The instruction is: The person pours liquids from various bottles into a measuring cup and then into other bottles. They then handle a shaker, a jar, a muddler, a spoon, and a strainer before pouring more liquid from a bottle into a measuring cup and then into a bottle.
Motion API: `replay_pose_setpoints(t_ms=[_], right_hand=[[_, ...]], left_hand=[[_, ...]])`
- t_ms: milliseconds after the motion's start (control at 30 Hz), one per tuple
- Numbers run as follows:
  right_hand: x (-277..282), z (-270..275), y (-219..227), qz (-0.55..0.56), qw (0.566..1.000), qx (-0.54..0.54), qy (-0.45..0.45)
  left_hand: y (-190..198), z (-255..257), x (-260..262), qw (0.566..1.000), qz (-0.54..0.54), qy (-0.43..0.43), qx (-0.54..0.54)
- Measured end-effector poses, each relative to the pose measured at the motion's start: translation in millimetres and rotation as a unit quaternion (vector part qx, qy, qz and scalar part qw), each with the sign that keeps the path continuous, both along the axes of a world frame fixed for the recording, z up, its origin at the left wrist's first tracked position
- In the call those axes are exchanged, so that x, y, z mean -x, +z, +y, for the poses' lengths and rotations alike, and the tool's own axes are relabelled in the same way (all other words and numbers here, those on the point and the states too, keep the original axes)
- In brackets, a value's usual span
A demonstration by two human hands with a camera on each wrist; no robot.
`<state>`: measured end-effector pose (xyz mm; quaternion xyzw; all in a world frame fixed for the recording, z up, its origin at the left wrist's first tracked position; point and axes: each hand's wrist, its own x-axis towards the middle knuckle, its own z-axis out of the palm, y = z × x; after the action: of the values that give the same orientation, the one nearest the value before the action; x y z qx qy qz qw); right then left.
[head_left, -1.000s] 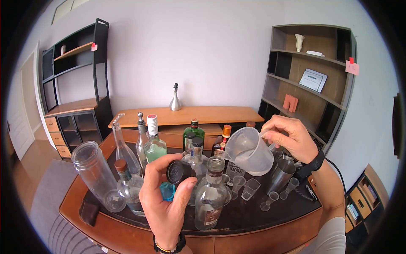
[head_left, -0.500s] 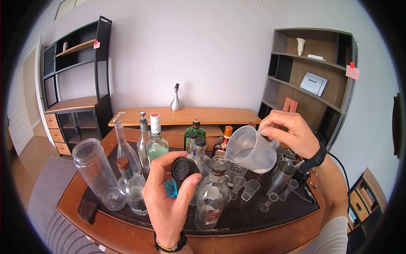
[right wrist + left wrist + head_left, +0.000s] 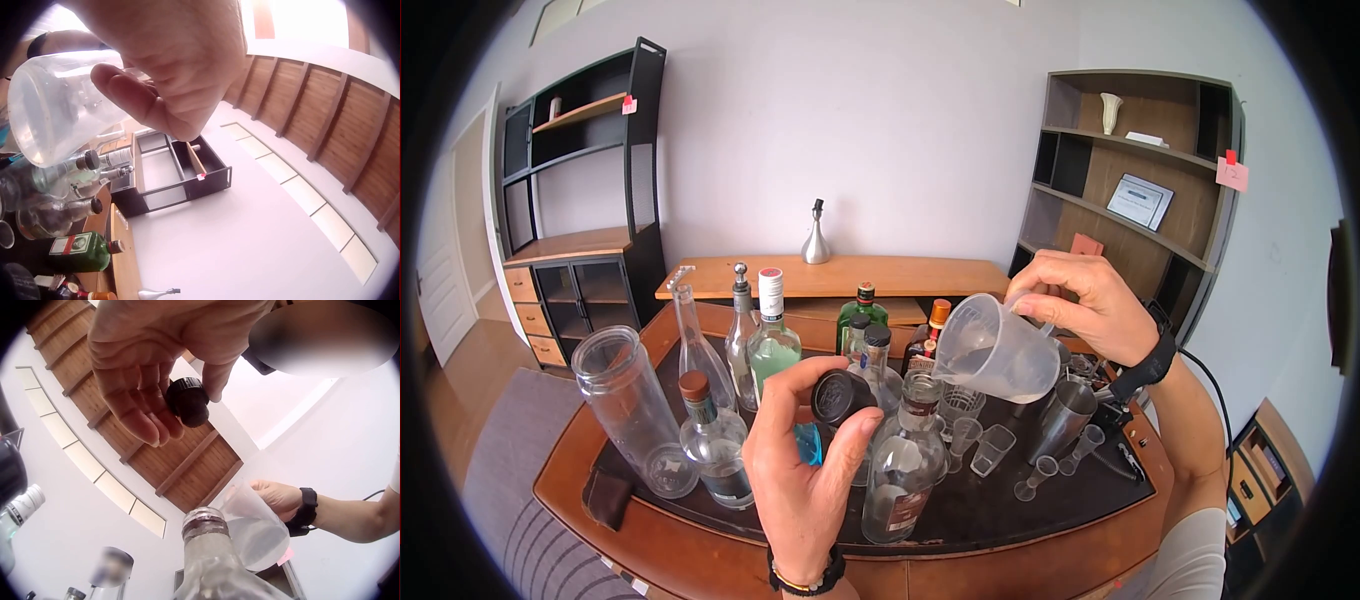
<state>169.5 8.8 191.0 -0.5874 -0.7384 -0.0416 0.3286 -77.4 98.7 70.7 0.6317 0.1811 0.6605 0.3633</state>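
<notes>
My left hand (image 3: 800,500) pinches a black bottle stopper (image 3: 841,398) between thumb and fingers, its round top facing the head camera. In the left wrist view the stopper's darker plug (image 3: 195,417) points down, above the mouth of an open clear glass bottle (image 3: 905,470). My right hand (image 3: 1090,300) grips the handle of a translucent plastic measuring jug (image 3: 1010,360). The jug is tipped left, with clear liquid in it and its lip right at the bottle's mouth (image 3: 205,514). The bottle stands upright and bears a dark label low down.
Several bottles crowd behind, including a green one (image 3: 863,312) and one with a white cap (image 3: 771,330). A tall clear jar (image 3: 625,400) stands left. A metal shaker tin (image 3: 1064,415) and small clear measuring cups (image 3: 994,449) are right, on a dark-topped brown table (image 3: 880,575).
The jug has tipped a little further, and my right hand has shifted slightly left. My left hand, still holding the stopper, has moved slightly right in view.
</notes>
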Motion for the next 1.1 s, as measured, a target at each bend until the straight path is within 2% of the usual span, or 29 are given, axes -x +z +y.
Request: replay_pose_setpoints(t_ms=[900, 1100], right_hand=[[12, 0, 11, -0.024, 1.0, 0.018, 0.001], [15, 0, 15, -0.061, 0.998, 0.018, -0.008]], left_hand=[[0, 0, 1, 1.0, 0.004, 0.003, 0.002], [0, 0, 1, 1.0, 0.005, 0.003, 0.001]])
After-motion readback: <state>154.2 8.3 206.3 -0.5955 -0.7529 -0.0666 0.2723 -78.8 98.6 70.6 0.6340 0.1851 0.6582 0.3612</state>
